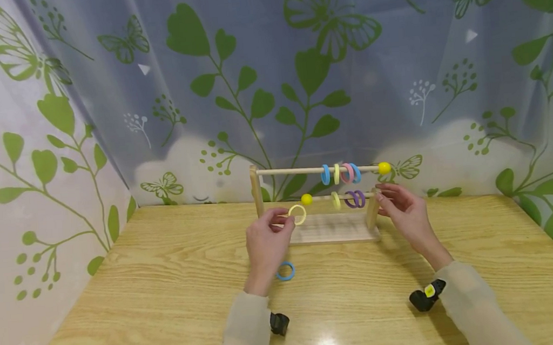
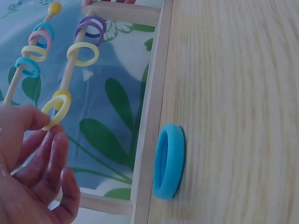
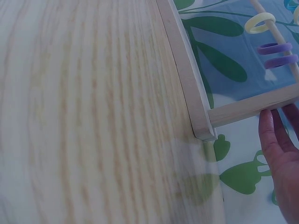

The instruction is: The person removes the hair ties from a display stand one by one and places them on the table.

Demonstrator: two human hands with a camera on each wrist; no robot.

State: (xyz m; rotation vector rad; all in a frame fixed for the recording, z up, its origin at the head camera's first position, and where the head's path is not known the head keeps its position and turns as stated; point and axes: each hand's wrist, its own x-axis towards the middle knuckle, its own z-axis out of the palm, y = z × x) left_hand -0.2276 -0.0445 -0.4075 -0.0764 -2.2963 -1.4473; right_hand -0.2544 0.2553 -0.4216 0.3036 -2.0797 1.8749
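Observation:
My left hand (image 1: 268,243) pinches a pale yellow ring (image 1: 297,214) between thumb and fingers. In the left wrist view that ring (image 2: 57,112) is right by the yellow ball (image 2: 63,97) at the lower rod's tip; whether it encircles the ball I cannot tell. My right hand (image 1: 407,216) holds the upper part of the wooden rack's right post (image 1: 372,213), its fingers (image 3: 268,130) against the outer side. A yellow ring (image 1: 335,200) and two purple rings (image 1: 352,199) hang on the lower rod. The upper rod (image 1: 291,171) carries blue, yellow and pink rings.
A blue ring (image 1: 285,271) lies on the wooden table (image 1: 178,288), in front of the rack's base (image 1: 329,229) and close to my left wrist. Another yellow ball (image 1: 384,168) caps the upper rod's right end. A leaf-patterned curtain (image 1: 252,115) hangs behind the table.

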